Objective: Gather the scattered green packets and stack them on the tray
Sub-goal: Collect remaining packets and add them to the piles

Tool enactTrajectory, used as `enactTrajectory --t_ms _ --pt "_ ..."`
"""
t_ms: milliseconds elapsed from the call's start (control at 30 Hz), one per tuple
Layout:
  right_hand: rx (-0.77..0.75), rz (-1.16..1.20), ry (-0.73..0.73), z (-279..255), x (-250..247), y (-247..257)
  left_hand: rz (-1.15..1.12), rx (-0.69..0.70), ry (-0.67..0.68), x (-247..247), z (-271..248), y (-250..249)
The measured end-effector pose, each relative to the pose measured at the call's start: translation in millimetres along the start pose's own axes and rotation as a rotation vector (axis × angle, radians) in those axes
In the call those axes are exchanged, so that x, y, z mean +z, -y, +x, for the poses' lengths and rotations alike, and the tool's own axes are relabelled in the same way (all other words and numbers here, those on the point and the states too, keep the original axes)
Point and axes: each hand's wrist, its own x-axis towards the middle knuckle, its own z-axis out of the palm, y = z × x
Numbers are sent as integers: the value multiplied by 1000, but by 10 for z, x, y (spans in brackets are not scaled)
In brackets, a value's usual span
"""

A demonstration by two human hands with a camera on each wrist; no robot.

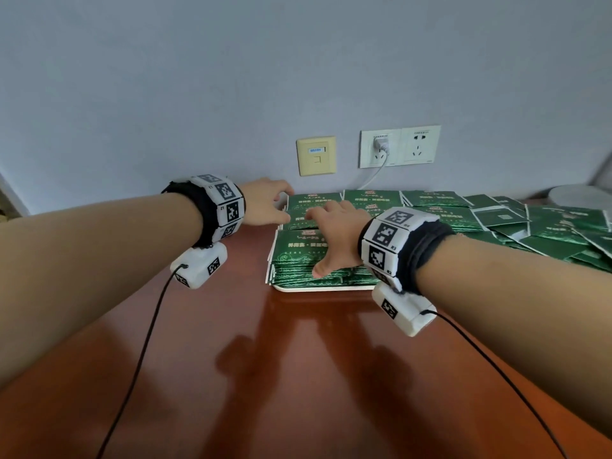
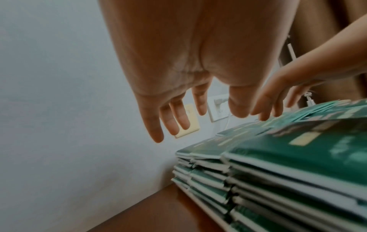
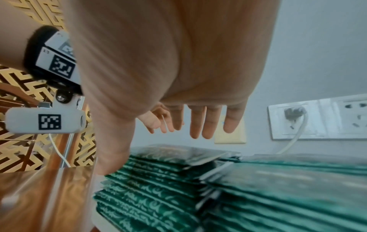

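Both bare forearms are stretched forward, each wrist wrapped in a marker band. The left hand (image 1: 265,202) is held palm down with fingers spread and loosely extended. The right hand (image 1: 334,233) is likewise flattened, fingers straight, thumb splayed sideways.

Both forearms reached over the table (image 1: 298,376) toward the tray (image 1: 318,288), whose white rim showed under the stacks (image 1: 298,260) of green packets. The right hand (image 1: 334,233) lay over the near stack, fingers spread and straight, thumb pointing down the stack's front edge. The left hand (image 1: 268,203) hovered at the far left corner of the stacks, fingers loosely bent and holding nothing. Loose packets (image 1: 546,226) lay scattered to the right of the tray. On the wall (image 1: 231,77) behind were a beige plate (image 1: 316,156) and a white socket (image 1: 400,145) with a charger (image 1: 381,143) plugged in. Each wrist wore a marker band (image 1: 222,203) with a cabled camera.
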Motion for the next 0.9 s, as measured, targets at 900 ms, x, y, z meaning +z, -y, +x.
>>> enactTrajectory --t_ms 900 --pt "639 -50 244 -2540 647 -2022 269 575 305 1246 -483 -3324"
